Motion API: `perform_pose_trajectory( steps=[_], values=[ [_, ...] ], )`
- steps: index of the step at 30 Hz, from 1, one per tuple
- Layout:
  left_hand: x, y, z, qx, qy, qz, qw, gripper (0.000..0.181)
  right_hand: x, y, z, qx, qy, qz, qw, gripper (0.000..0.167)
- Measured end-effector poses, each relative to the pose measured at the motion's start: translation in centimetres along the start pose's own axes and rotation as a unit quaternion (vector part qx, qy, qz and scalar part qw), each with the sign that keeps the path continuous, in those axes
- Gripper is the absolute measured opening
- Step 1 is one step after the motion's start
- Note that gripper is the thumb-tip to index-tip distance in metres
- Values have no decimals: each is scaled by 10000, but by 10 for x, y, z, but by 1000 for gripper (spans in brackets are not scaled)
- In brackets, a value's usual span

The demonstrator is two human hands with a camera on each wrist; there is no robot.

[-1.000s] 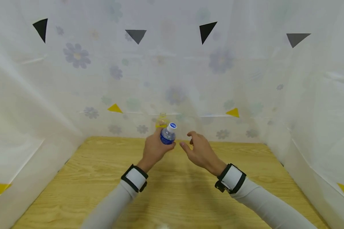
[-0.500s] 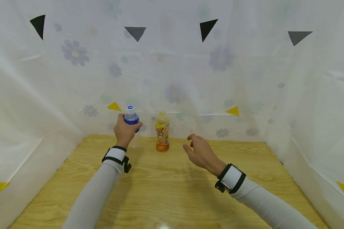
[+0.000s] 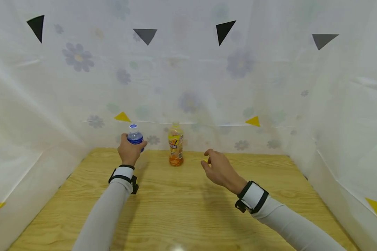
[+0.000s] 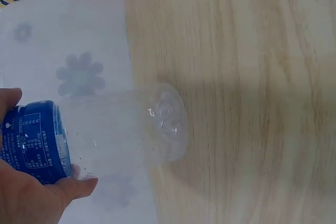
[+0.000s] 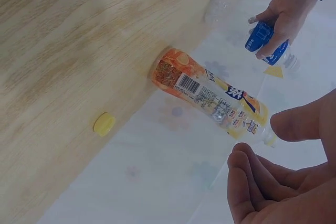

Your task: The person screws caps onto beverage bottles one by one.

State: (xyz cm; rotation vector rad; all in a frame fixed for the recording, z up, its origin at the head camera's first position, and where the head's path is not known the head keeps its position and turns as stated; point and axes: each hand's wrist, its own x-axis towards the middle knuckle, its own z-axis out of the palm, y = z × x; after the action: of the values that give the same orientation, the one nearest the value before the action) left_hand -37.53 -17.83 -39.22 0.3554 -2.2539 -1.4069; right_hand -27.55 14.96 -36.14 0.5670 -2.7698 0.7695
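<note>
My left hand [image 3: 130,150] grips a clear plastic bottle [image 4: 110,129] round its blue label; in the head view its white cap [image 3: 133,128] is on top. The bottle stands upright at the back left, and its base is over or on the table; I cannot tell if it touches. To its right stands an orange drink bottle [image 3: 176,146], its neck uncapped and some orange liquid low inside. My right hand [image 3: 221,169] hovers with loosely bent fingers and holds nothing. A yellow bottle cap [image 5: 104,124] lies on the table near that hand.
The wooden table [image 3: 176,205] ends at a pale flower-printed curtain [image 3: 188,80] just behind the bottles. White sheeting [image 3: 342,122] hangs along both sides. Black, grey and yellow triangles mark the curtain.
My left hand has carried the clear bottle left, away from in front of the orange drink bottle, then lowered it. The right hand has barely moved.
</note>
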Motion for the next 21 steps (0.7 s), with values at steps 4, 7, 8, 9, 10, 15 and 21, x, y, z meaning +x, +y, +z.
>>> perform_pose_trajectory(
  steps=[4, 7, 8, 9, 10, 15, 21],
  values=[
    [1, -7, -4, 70, 19, 30, 10000, 78, 0, 0, 0, 36, -16, 35, 10000, 33],
    [1, -8, -5, 77, -8, 102, 9999, 79, -1, 0, 1, 61, 5, 41, 10000, 32],
    [1, -8, -5, 78, -21, 116, 9999, 79, -1, 1, 1, 56, 14, 37, 10000, 32],
    [0, -8, -5, 96, -32, 124, 9999, 79, -1, 1, 1, 42, 18, 32, 10000, 32],
    [0, -9, -4, 112, -38, 129, 9998, 79, -2, 1, 1, 32, 21, 23, 10000, 32],
    [-4, -10, -4, 139, -55, -6, 9999, 84, -3, 0, 2, -13, -12, 38, 10000, 31],
    [-4, -12, -2, 22, 33, -10, 10000, 87, -3, -1, 3, -26, -70, 63, 10000, 29]
  ],
)
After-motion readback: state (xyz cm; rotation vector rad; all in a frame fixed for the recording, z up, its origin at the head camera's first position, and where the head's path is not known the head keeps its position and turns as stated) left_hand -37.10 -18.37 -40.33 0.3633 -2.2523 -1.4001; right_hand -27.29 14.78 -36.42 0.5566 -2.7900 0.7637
